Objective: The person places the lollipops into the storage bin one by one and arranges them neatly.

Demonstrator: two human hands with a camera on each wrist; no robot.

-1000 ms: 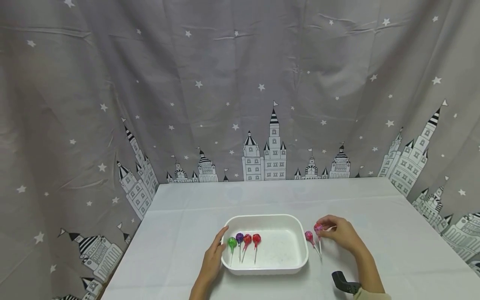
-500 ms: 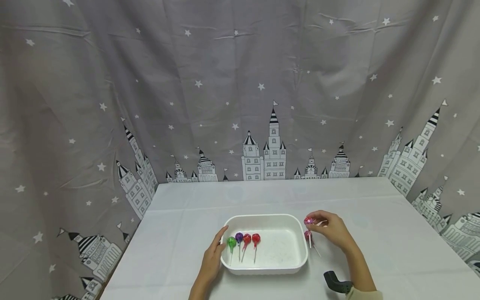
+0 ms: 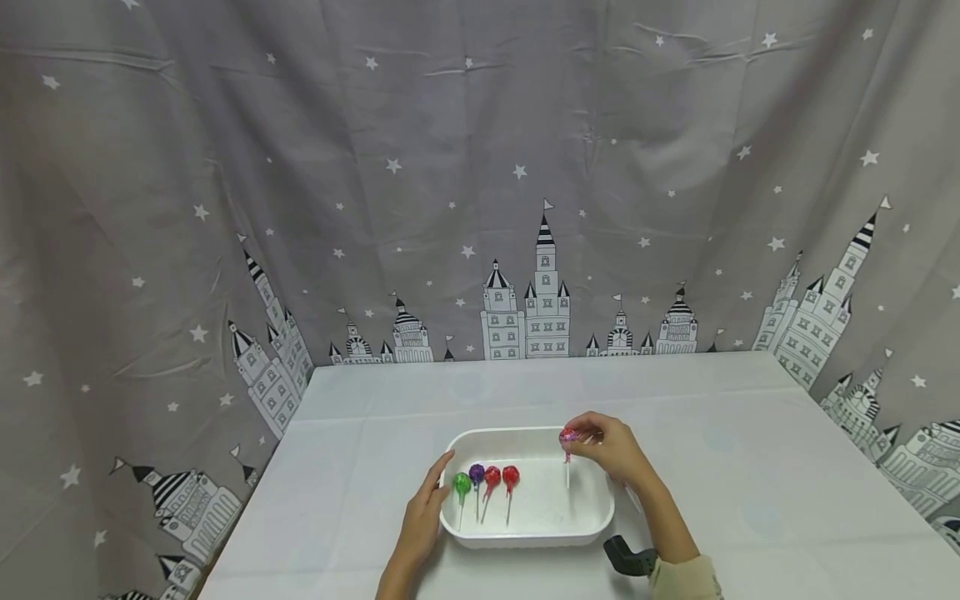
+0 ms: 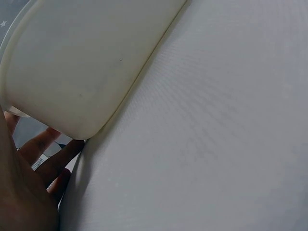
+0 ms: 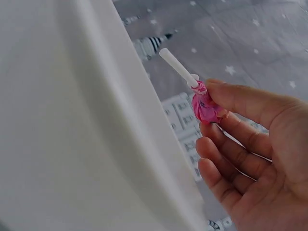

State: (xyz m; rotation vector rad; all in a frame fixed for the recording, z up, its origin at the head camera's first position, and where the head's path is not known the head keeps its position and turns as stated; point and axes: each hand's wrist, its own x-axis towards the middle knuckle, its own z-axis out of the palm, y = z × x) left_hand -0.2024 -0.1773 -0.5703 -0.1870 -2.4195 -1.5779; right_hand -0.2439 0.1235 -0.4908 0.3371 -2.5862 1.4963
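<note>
My right hand (image 3: 611, 450) pinches a pink-wrapped lollipop (image 3: 568, 436) by its head, above the right half of a white tray (image 3: 540, 539). Its white stick points down in the head view; the right wrist view shows the pink wrapper (image 5: 207, 109) between thumb and fingertips. Against the tray's left end rests my left hand (image 3: 422, 517), its fingers fairly straight along the outer wall, as the left wrist view also shows. Inside the tray, on the left, lie a green lollipop (image 3: 462, 483), a purple lollipop (image 3: 477, 474) and two red lollipops (image 3: 511, 476), heads away from me.
Just right of the tray, a lollipop stick (image 3: 634, 500) shows beside my right forearm; its head is hidden. A black curved piece (image 3: 628, 557) sits at my right wrist. The white table (image 3: 390, 408) ends at a grey curtain (image 3: 420, 250) printed with castles.
My right hand has lifted the pink lollipop from beside the tray and carried it left over the rim. The other pink lollipop's head has become hidden. My left hand has stayed put.
</note>
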